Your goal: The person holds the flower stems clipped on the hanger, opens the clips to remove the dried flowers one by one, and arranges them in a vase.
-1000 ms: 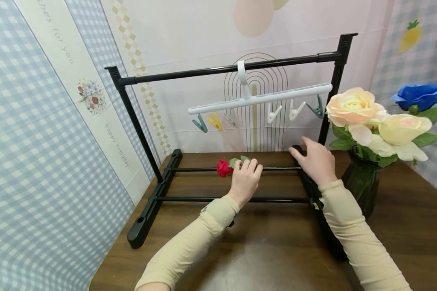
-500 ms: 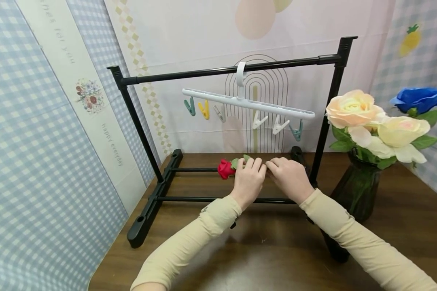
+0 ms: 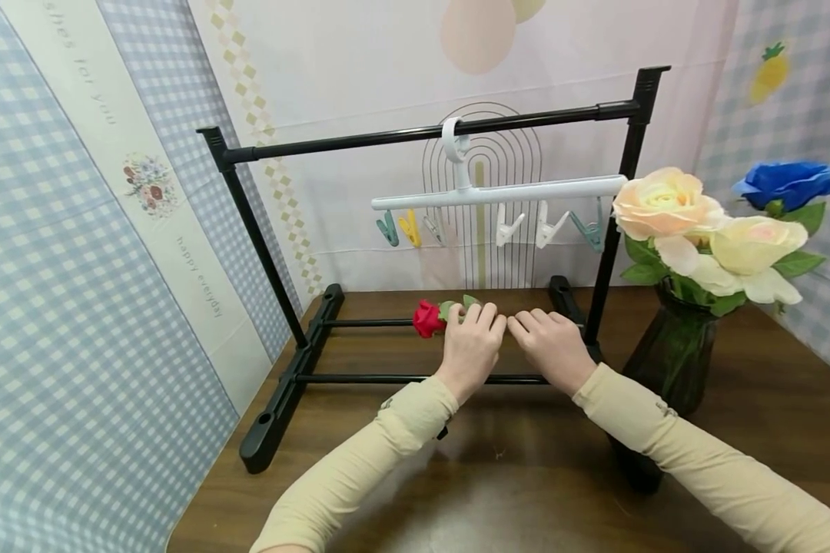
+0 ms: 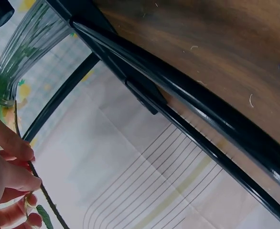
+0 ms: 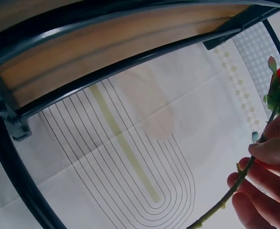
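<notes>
A red rose (image 3: 427,318) lies sideways over the rack's rear lower bar, its bloom pointing left. My left hand (image 3: 470,342) grips its green stem just behind the bloom. Close beside it, my right hand (image 3: 552,346) pinches the stem farther along. The left wrist view shows the right hand's thumb and fingers on the thin stem (image 4: 49,199), with a small leaf (image 4: 44,217) below. Seen from the right wrist, the left hand's fingertips hold the thorny stem (image 5: 226,195) under the bloom. The hands hide part of the stem in the head view.
A black rack (image 3: 373,141) stands on the wooden table (image 3: 512,476). From its top bar hangs a white hanger (image 3: 512,193) with several clips (image 3: 410,228), above the hands. A dark glass vase (image 3: 678,361) of large artificial flowers (image 3: 754,246) stands right of the right forearm.
My right hand has moved left from the rack's right foot and taken hold of the stem. The left hand stays on the rose. The hanger has swung about its hook and back.
</notes>
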Demonstrator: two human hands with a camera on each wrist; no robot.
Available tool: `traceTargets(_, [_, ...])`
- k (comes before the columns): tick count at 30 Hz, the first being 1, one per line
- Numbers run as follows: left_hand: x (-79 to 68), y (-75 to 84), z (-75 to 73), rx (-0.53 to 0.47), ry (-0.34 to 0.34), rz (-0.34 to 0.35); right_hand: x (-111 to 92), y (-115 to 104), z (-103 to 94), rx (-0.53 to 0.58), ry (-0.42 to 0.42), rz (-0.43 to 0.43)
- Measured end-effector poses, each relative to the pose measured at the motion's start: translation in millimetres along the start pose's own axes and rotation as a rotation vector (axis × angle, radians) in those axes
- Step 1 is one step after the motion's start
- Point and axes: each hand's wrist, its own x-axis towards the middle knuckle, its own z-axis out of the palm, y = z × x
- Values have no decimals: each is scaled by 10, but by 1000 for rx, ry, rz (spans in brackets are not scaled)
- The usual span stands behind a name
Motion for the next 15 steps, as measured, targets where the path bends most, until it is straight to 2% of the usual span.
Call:
traceTargets(6, [-25, 59, 1, -35, 9, -11, -75, 19, -17, -27, 8, -27])
traceTargets(9, [-25, 91, -13, -60, 34, -24, -91, 45, -57, -60, 20, -37])
traceTargets(12, [3, 129, -66, -116, 93, -32, -91, 100, -121, -92, 52, -32])
traceTargets(15, [43, 179, -153, -195, 209, 7, -109, 183, -205, -121, 92, -25])
